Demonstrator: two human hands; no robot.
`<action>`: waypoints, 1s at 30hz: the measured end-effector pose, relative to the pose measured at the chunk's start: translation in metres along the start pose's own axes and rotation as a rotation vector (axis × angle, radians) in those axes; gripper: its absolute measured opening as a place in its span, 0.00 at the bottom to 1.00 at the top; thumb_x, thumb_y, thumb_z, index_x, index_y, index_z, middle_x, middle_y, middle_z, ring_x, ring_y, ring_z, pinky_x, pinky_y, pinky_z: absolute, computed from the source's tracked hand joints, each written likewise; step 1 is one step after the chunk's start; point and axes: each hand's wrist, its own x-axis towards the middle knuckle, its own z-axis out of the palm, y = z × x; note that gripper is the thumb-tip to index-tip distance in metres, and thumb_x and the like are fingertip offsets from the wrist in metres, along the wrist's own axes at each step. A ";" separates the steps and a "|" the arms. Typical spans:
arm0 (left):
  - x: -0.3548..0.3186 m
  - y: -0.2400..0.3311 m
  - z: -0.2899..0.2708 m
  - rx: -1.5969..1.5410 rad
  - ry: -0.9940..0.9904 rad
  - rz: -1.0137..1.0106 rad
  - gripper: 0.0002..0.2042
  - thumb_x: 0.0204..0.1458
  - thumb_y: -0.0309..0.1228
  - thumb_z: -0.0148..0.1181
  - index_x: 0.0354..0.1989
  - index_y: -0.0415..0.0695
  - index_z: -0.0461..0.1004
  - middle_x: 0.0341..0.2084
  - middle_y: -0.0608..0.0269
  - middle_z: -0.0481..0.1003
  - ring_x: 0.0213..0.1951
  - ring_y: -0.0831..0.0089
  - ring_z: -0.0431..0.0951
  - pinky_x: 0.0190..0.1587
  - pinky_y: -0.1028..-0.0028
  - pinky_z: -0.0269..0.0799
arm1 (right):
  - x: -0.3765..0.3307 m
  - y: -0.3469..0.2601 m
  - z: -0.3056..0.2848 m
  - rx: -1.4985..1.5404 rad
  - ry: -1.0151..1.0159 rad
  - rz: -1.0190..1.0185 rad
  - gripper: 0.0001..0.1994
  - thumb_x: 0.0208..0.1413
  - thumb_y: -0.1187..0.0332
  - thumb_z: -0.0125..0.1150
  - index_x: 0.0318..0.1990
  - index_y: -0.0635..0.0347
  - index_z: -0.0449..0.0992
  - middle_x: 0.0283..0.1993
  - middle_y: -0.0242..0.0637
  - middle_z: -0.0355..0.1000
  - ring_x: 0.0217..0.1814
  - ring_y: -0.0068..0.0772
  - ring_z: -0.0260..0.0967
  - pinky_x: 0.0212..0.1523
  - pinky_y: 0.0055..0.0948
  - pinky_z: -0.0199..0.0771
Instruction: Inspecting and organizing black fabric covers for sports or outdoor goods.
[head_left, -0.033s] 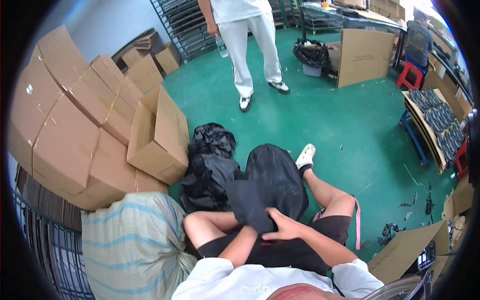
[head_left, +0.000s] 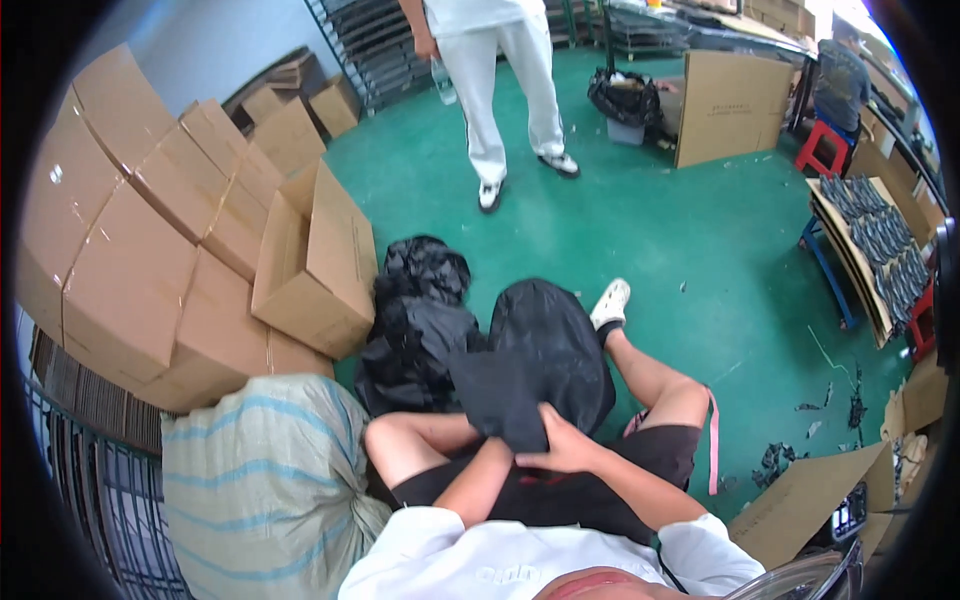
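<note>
Black cloth (head_left: 492, 388) is nearside of the big black bag (head_left: 550, 325), right hand (head_left: 570, 445) clasping the cloth's edge, probably to steady it; left hand (head_left: 493, 455) mostly hidden, can't tell its grip.

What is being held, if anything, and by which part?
A black cloth: the right grip holds its lower right edge; the left grip is mostly hidden, its hold unclear.

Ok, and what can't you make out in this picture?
In the head view:
Left hand, past the wrist: hidden by the black cloth.
Head of the standing person: cut off by the top edge.
Bottom of the open cardboard box: hidden by its walls.
Inside of the blue-striped sack: hidden by its fabric.
Dark bundles, far right: too small to identify.
</note>
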 end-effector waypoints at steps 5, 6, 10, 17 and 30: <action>-0.025 0.006 -0.014 0.278 0.340 -0.007 0.13 0.63 0.37 0.48 0.42 0.40 0.73 0.38 0.64 0.75 0.40 0.72 0.74 0.45 0.68 0.70 | 0.017 0.018 -0.027 0.332 0.270 0.251 0.33 0.50 0.69 0.69 0.60 0.72 0.60 0.55 0.48 0.69 0.57 0.39 0.68 0.58 0.36 0.67; -0.015 0.027 0.006 0.637 0.385 -0.080 0.15 0.63 0.40 0.49 0.44 0.41 0.74 0.42 0.58 0.76 0.44 0.65 0.75 0.49 0.65 0.71 | 0.017 0.028 -0.035 0.390 0.420 0.274 0.31 0.52 0.73 0.66 0.61 0.74 0.58 0.57 0.48 0.69 0.58 0.35 0.67 0.58 0.34 0.68; -0.012 0.098 0.061 0.428 -0.031 -0.294 0.17 0.62 0.39 0.52 0.50 0.38 0.73 0.47 0.58 0.76 0.49 0.65 0.76 0.55 0.64 0.69 | 0.027 0.003 -0.112 0.845 0.457 0.294 0.33 0.49 0.78 0.65 0.63 0.70 0.57 0.57 0.42 0.68 0.59 0.35 0.66 0.63 0.32 0.63; -0.007 0.106 0.074 0.202 -0.359 -0.402 0.23 0.52 0.36 0.65 0.54 0.43 0.67 0.50 0.59 0.74 0.54 0.65 0.73 0.58 0.63 0.66 | 0.032 -0.009 -0.135 1.022 0.333 0.138 0.40 0.47 0.71 0.67 0.67 0.63 0.53 0.62 0.41 0.63 0.65 0.35 0.61 0.67 0.34 0.58; -0.005 0.117 0.049 0.088 -0.222 -0.573 0.22 0.47 0.22 0.57 0.54 0.32 0.69 0.45 0.48 0.77 0.45 0.56 0.79 0.52 0.62 0.74 | 0.036 -0.001 -0.115 1.303 0.107 0.102 0.41 0.49 0.63 0.64 0.70 0.59 0.50 0.65 0.41 0.61 0.67 0.40 0.60 0.66 0.41 0.61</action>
